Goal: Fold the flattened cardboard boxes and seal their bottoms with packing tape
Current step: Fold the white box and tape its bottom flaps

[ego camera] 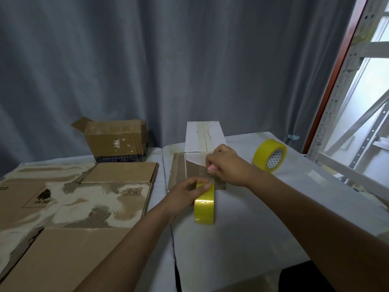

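A white folded box (202, 137) stands at the middle of the table, its taped bottom facing up and its brown flaps (179, 171) spread toward me. My left hand (187, 193) grips a yellow tape roll (204, 205) held on edge just in front of the box. A strip of tape runs from the roll up onto the box. My right hand (226, 164) holds a small pink tool (211, 168) against that strip near the box's front face; the tool is mostly hidden.
A second yellow tape roll (270, 154) stands on the table at the right. Flattened cardboard boxes (69, 199) cover the left side, with an assembled brown box (115, 140) behind them. Grey curtain behind; metal shelving (347, 102) at the right.
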